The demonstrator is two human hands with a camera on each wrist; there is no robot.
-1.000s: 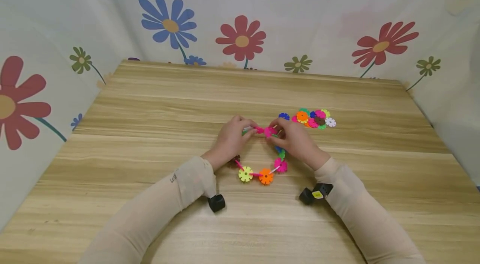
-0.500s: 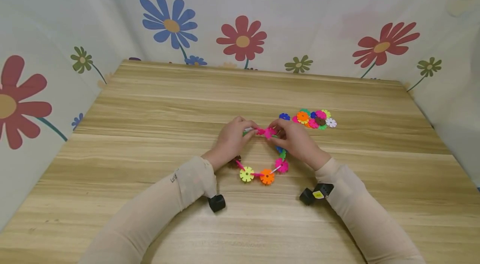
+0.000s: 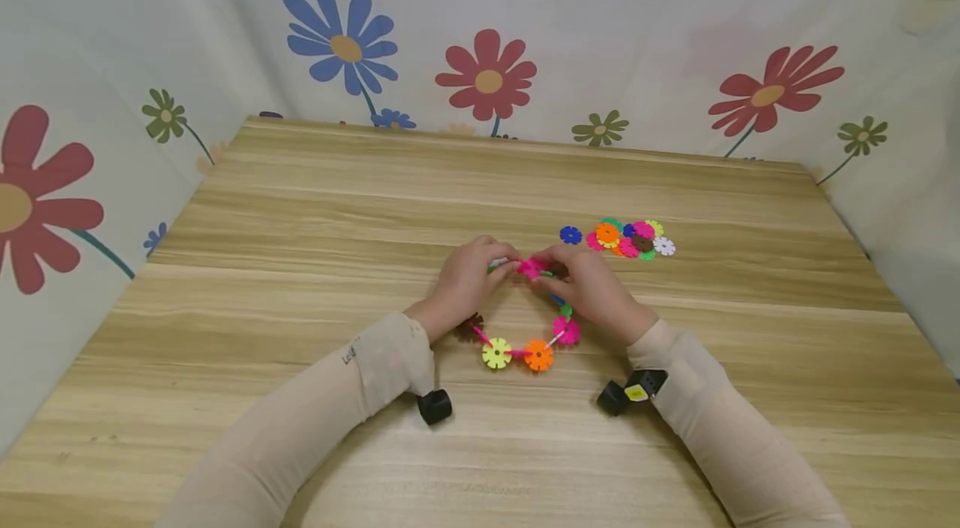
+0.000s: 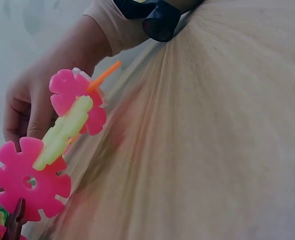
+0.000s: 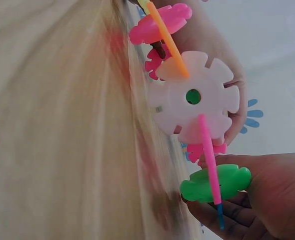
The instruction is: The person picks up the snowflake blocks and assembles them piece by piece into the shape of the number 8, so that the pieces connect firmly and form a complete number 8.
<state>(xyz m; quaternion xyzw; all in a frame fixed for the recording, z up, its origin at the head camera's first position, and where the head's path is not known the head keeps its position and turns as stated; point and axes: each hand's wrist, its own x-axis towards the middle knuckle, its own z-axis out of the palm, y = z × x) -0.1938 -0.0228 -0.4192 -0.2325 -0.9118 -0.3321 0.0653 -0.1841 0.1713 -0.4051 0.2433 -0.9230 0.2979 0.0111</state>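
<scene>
Near the middle of the frame, a pink disc (image 3: pixel 530 268) sits in the gap between two hands whose fingertips face each other, so the line that matters runs left to right across the picture. From the left hand (image 3: pixel 465 274) the disc lies to the right; from the right hand (image 3: pixel 592 286) it lies to the left — and neither hand is plainly nearer.

Both hands are pinching, finger against thumb: the right on the pink disc, the left on the end of a chain of slotted discs. Whether the pink slots are engaged there is too small to tell.

The chain droops below the hands in a rounded curve, past a brown disc (image 3: pixel 472 326), a yellow disc (image 3: pixel 497 353) and an orange disc (image 3: pixel 537 356), its lowest stretch running roughly sideways. Neighbours are set at angles, some edge-on. Right of centre, beyond the right hand, a loose pile of discs (image 3: pixel 627 238) lies on the bench (image 3: pixel 337 220).
</scene>
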